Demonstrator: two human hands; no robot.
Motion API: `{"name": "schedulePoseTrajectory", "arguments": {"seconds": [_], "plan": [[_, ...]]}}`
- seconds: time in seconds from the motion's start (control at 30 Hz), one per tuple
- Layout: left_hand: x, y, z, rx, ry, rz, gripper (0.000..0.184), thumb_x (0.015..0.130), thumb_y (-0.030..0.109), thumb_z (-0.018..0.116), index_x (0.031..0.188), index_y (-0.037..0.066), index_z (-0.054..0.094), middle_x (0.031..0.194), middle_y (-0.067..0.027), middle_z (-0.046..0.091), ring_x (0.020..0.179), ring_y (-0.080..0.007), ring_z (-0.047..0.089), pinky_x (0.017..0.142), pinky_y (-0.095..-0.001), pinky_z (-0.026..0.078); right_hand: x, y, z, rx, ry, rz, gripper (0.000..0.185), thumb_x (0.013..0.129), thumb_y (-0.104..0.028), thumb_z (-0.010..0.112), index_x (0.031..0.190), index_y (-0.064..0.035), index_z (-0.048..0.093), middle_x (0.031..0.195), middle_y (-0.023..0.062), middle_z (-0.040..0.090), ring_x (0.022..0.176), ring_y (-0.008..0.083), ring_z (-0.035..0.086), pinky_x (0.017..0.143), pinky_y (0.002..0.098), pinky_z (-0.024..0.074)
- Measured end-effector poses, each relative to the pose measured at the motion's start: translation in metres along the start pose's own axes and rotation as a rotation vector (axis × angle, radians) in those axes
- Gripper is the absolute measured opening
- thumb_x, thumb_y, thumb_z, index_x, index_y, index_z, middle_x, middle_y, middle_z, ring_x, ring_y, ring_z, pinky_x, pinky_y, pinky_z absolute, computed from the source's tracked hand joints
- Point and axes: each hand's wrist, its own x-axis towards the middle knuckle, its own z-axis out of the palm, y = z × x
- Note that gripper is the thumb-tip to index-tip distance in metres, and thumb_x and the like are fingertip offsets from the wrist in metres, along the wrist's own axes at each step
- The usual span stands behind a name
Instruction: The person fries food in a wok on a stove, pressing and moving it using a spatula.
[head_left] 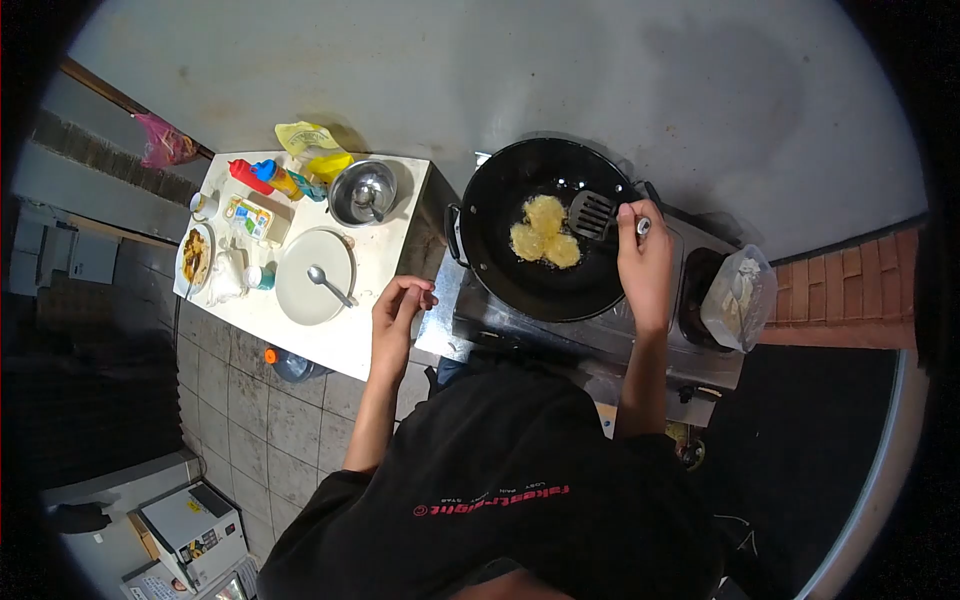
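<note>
Holding spatula (592, 214) in R hand (647, 262), w/ fingers wrapped round handle. Got blade in wok (550, 295), just beside 3 clustered fritters (545, 234) at approx. center; can't tell if touching. Got wok on L end of stove (700, 358), tub (755, 318) at R end. Holding L hand (400, 304) nr R edge of tabletop (380, 260) w/ fingers curled, tips close; can't tell if pressed together. Got plate (300, 292) w/ spoon (318, 275) nr front edge, steel bowl (347, 200) nr back R corner.
</note>
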Motion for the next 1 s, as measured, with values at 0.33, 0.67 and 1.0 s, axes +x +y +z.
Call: {"name": "schedulePoseTrajectory", "arguments": {"seconds": [0.33,0.67,1.0], "plan": [[0.001,0.002,0.004,-0.003,-0.004,0.002,0.018,0.107,0.014,0.052,0.105,0.001,0.065,0.093,-0.0041,0.064,0.088,-0.0126,0.06,0.085,-0.028,0.048,0.011,0.002,0.002,0.003,-0.019,0.015,0.026,0.104,-0.019,0.058,0.09,0.0036,0.054,0.079,0.0167,0.056,0.068,0.0275,0.052,0.067,0.039,0.0441],[0.001,0.002,0.007,0.005,-0.009,-0.005,0.018,0.106,0.014,0.052,0.107,0.001,0.064,0.096,-0.004,0.064,0.089,-0.0122,0.06,0.085,-0.0275,0.048,0.014,0.013,0.004,-0.042,-0.005,-0.059,0.025,0.103,-0.018,0.058,0.09,0.0032,0.054,0.08,0.017,0.056,0.069,0.0314,0.051,0.067,0.0396,0.0435],[0.002,0.001,0.009,-0.004,-0.009,-0.008,0.017,0.107,0.014,0.052,0.107,0.002,0.064,0.095,-0.0042,0.064,0.088,-0.0125,0.061,0.084,-0.0276,0.048,-0.002,-0.007,-0.018,0.017,-0.22,0.019,0.027,0.102,-0.016,0.058,0.088,0.0051,0.049,0.076,0.0191,0.048,0.064,0.0308,0.042,0.064,0.0405,0.041]]}}
